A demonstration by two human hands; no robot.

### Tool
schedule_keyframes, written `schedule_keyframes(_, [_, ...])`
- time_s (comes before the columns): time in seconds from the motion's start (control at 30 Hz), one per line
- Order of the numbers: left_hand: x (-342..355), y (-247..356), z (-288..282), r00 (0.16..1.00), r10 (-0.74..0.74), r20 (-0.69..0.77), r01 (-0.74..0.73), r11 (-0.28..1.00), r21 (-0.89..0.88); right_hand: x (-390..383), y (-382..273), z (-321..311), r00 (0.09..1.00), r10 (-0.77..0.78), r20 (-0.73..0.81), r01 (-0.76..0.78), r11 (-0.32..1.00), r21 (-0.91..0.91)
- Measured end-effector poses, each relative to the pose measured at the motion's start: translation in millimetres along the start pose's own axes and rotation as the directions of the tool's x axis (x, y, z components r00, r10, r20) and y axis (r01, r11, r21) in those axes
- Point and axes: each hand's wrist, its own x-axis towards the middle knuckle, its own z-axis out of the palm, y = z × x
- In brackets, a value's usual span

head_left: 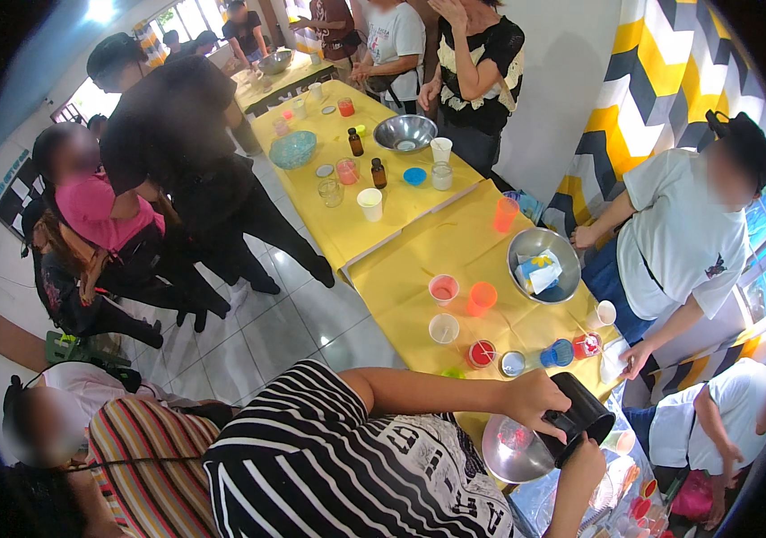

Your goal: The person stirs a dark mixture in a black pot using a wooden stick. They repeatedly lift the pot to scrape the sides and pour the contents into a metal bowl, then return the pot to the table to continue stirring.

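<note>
My left hand reaches across and is closed on a black pitcher. Against the lower side of this pitcher, by its handle, my right hand grips too. The pitcher is tilted beside and above a metal bowl, which has something reddish showing inside. Whether anything pours out cannot be made out. Just beyond the bowl stand a cup of red stuff, a jar lid, a blue ridged container and another red-filled cup.
Yellow-covered tables run away from me, holding orange cups, a steel bowl with packets, brown bottles and a teal bowl. A person in white stands at the right edge. Others stand on the left and far side.
</note>
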Motion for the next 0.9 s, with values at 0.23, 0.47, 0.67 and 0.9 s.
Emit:
schedule_keyframes(0.23, [-3.8,-4.4,-1.7,0.990,0.118,0.081,-0.127,0.985,0.118,-8.4,-3.9,2.2,0.991,-0.121,0.063,0.104,0.968,0.227])
schedule_keyframes(0.47, [-11.0,-5.2,6.0,0.987,0.118,0.108,-0.127,0.989,0.080,-9.7,-1.4,-5.9,0.936,-0.287,0.203,0.170,0.874,0.455])
schedule_keyframes(0.67, [-20.2,-6.9,14.5,0.979,0.165,0.122,-0.176,0.980,0.089,-11.8,13.0,38.9,0.984,-0.154,0.092,0.042,0.697,0.716])
schedule_keyframes(0.9, [-25.5,0.9,18.3,0.993,0.046,0.112,-0.048,0.999,0.014,-18.7,9.3,50.1,0.958,0.287,-0.009,-0.267,0.903,0.336])
